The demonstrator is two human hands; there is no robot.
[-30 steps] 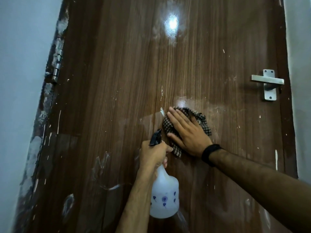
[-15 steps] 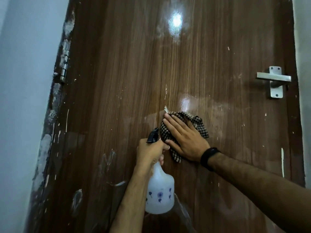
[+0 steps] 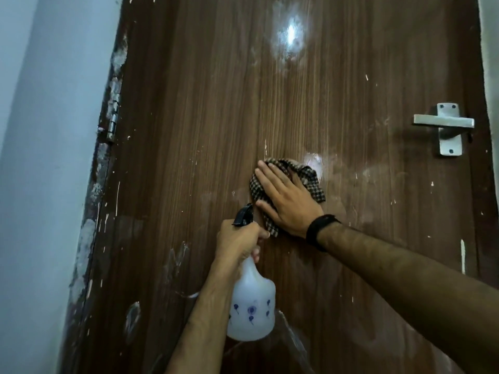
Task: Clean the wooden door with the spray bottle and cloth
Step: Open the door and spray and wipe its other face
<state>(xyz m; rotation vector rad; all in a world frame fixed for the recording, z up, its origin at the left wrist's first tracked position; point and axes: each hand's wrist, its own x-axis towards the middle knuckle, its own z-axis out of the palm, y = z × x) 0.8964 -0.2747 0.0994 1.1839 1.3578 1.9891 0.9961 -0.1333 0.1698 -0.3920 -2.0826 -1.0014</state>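
A dark brown wooden door [image 3: 205, 109] with white paint flecks fills the view. My right hand [image 3: 286, 201], a black band on its wrist, presses a brown checked cloth [image 3: 310, 179] flat against the door's middle with straight fingers. Just below and to the left, my left hand [image 3: 237, 241] grips the neck of a white spray bottle [image 3: 252, 306] with blue flower marks. The bottle's black nozzle [image 3: 243, 214] points up toward the door, close to the cloth's lower edge.
A silver lever handle [image 3: 445, 125] is fixed at the door's right side. A metal hinge [image 3: 113, 125] sits on the chipped left frame beside a pale blue wall [image 3: 40, 157]. Wet smears mark the lower door.
My right hand and the cloth have slid slightly right along the door. The view has drifted, and the left hand stays in place with the bottle.
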